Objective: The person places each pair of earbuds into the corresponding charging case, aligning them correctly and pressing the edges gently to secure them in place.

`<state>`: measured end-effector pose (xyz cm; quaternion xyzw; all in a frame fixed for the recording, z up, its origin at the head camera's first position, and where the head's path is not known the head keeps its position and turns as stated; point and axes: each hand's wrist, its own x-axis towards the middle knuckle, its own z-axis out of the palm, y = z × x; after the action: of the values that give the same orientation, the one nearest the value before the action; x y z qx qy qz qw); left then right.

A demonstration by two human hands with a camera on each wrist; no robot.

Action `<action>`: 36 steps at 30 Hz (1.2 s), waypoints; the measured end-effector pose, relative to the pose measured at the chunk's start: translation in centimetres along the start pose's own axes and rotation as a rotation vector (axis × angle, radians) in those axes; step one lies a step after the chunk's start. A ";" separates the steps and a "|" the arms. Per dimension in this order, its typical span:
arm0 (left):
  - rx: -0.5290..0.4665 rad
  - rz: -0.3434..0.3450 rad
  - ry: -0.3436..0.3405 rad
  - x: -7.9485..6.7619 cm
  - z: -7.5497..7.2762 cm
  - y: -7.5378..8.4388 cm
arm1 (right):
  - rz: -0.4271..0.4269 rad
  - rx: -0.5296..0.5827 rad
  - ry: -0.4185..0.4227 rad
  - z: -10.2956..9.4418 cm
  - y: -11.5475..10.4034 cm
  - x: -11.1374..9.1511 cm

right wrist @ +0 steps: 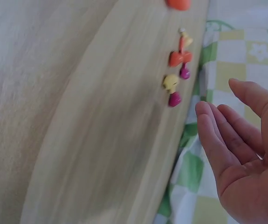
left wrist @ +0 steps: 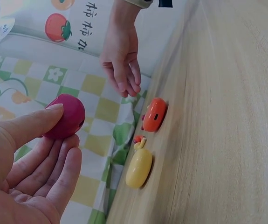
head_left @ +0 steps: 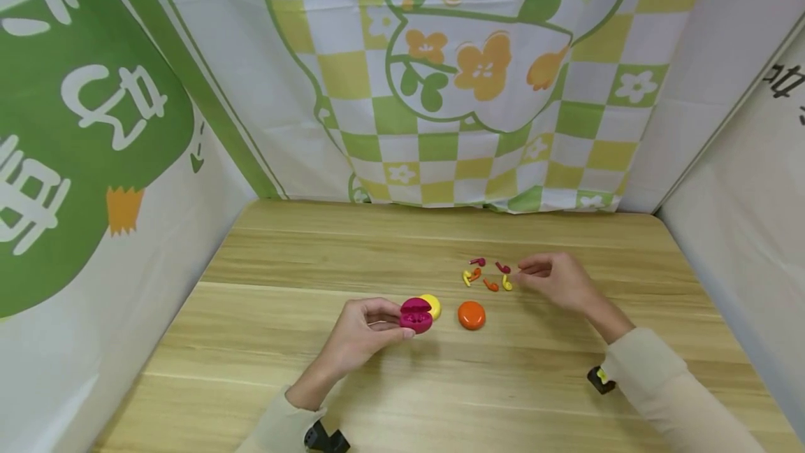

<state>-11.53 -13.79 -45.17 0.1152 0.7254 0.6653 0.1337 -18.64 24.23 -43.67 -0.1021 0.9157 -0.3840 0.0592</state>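
Observation:
My left hand pinches a magenta earbud case between thumb and fingers, its lid raised and the inside facing me. In the left wrist view the rounded back of the magenta case shows. My right hand hovers just right of the loose earbuds, holding nothing; its thumb and fingers are apart in the right wrist view. Nearest to it lie a yellow earbud and a magenta earbud. An orange earbud, a second magenta earbud and another yellow-and-orange pair lie beside them.
A closed orange case sits on the wooden table in front of the earbuds. Partly hidden behind the magenta case is a yellow case. A checked, printed cloth hangs along the table's back edge.

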 end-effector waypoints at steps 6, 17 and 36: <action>0.002 0.005 -0.009 0.0 0.0 -0.1 | -0.005 -0.027 0.039 0.5 1.7 1.0; -0.003 -0.004 -0.009 0.2 0.0 -0.2 | -0.024 -0.039 0.073 2.2 3.7 3.1; -0.001 -0.017 -0.001 0.3 0.2 0.0 | 0.099 -0.147 0.091 3.4 2.5 4.8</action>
<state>-11.75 -13.47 -45.17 0.1094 0.7260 0.6644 0.1397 -23.00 22.45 -47.99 -0.0431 0.9471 -0.3167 0.0289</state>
